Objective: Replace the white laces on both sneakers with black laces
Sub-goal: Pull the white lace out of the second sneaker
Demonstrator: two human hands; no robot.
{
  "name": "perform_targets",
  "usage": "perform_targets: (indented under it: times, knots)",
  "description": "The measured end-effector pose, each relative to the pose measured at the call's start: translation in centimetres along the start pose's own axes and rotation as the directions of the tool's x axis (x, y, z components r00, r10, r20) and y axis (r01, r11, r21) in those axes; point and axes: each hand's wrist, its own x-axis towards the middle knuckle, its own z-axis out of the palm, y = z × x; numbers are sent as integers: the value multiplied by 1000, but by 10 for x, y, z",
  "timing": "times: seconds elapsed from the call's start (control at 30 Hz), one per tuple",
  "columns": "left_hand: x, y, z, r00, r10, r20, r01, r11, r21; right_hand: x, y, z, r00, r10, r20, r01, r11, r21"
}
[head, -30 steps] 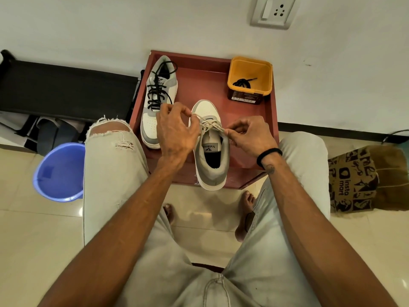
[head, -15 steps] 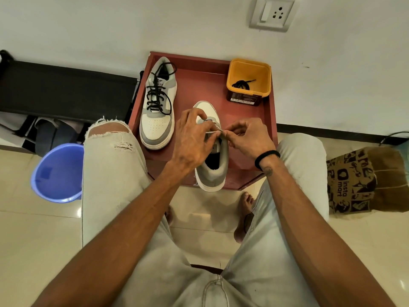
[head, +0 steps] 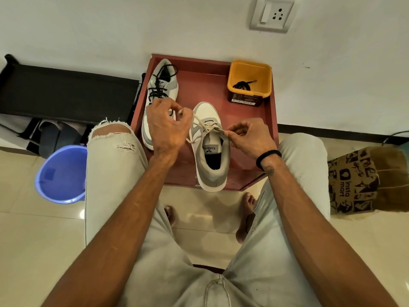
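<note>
Risk entry: my left hand (head: pixel 164 127) and right hand (head: pixel 250 136) pinch the white lace (head: pixel 205 127); uneven pulling may drag the near sneaker (head: pixel 210 156) off the table (head: pixel 243 151).

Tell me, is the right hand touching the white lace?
Touching. The head view shows the right hand pinching the white lace at its fingertips, over the sneaker.

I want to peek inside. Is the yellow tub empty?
Not empty. A black lace lies coiled on the bottom of the yellow tub.
</note>
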Motion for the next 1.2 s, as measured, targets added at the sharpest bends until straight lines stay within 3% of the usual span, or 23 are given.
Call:
perform_targets:
  times: [0.13, 0.37, 0.47, 0.57, 0.63, 0.8, 0.93, 1.2]
  knots:
    - [3, -7, -3, 996, -69, -61, 67, 997, -31, 0, -1, 2, 999, -40, -20, 39, 998, -41]
    - [-4, -9, -3, 988, -112, -103, 128, 978, 168, 0, -6, 28, 943, -331, -23, 314, 913, -259]
    - [-11, -8, -4, 997, 16, 74, -27, 988, 150, 2, -12, 40, 950, -307, -58, 278, 915, -293]
    - [-24, -13, 0, 915, 49, 401, -91, 992, 86, 6, -17, 45, 953, -301, -39, 282, 924, -257]
    - [-31, -16, 7, 851, 53, 523, -113, 990, 83, 9, -15, 46, 962, -272, -3, 266, 944, -196]
    - [-30, -25, 16, 813, 79, 576, -129, 990, 47, 12, -7, 46, 983, -166, 73, 166, 986, -1]
    - [-30, -23, 13, 802, 88, 591, -130, 991, 29, 9, -12, 48, 980, -200, 4, 200, 980, 2]
    - [-30, -23, 8, 830, -59, 555, 87, 996, -24, 9, -15, 53, 992, -124, -24, 126, 986, 110]
